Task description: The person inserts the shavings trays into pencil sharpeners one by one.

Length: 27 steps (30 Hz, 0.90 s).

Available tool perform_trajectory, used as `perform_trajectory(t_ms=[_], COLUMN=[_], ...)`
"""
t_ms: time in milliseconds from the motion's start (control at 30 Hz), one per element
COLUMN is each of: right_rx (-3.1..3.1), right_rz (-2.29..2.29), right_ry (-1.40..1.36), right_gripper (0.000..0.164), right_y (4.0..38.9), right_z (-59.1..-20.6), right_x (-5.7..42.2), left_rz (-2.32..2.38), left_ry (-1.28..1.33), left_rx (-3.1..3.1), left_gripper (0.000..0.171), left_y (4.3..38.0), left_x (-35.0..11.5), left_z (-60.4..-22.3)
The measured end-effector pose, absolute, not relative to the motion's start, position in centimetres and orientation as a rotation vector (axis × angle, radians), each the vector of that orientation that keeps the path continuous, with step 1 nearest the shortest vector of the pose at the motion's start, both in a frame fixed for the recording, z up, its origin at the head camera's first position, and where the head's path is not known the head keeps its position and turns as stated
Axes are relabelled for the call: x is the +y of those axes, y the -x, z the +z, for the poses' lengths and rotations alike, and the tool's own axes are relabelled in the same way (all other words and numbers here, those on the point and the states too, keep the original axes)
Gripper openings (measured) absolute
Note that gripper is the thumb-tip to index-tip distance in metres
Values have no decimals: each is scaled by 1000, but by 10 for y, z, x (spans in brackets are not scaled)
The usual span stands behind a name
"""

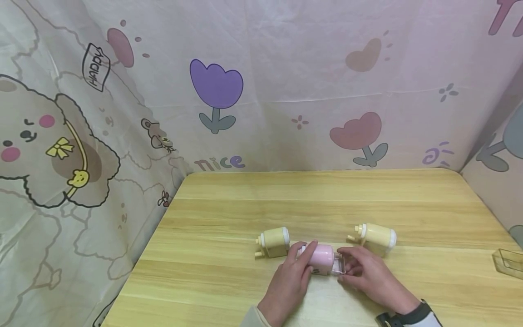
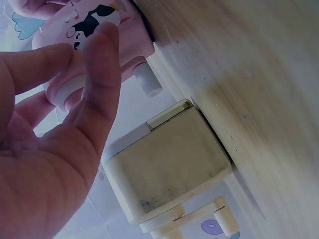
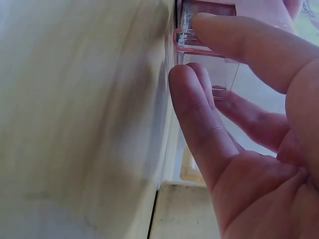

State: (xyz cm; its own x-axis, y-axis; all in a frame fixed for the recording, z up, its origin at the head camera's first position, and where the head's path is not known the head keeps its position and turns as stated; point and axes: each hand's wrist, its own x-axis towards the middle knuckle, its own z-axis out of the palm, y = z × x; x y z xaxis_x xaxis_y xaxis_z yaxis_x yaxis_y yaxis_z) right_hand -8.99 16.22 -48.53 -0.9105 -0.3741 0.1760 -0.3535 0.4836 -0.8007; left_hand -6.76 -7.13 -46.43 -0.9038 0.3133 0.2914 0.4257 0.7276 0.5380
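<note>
Hands — left (image 1: 289,274) gripping pink sharpener (image 1: 323,255), right (image 1: 371,273) pinching clear end-piece (image 1: 337,263), print (image 2: 89,24) distinct only in left wrist view

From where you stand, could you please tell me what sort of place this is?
Probably an indoor tabletop workspace: a wood-grain table, cartoon-printed cloth behind and beside it, and a pink device near two yellow devices.

Two yellow crank pencil sharpeners (image 1: 277,240) (image 1: 377,235), one pink pencil sharpener (image 1: 323,256) at lower centre, two clear trays (image 1: 340,268) (image 1: 506,265), two hands (image 1: 289,277) (image 1: 369,274), one black wristband (image 1: 413,314), one wood-grain table (image 1: 196,254)
</note>
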Motion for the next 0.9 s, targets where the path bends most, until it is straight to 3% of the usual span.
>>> perform_trajectory(t_ms=[900], right_rx=[2677], right_rz=[-1420], right_ry=[700], right_gripper=[60], right_y=[94], right_z=[-482], right_x=[150], left_rz=[-975], left_ry=[597], left_rx=[-2745], left_gripper=[61], left_y=[67], left_x=[-71], left_z=[-464])
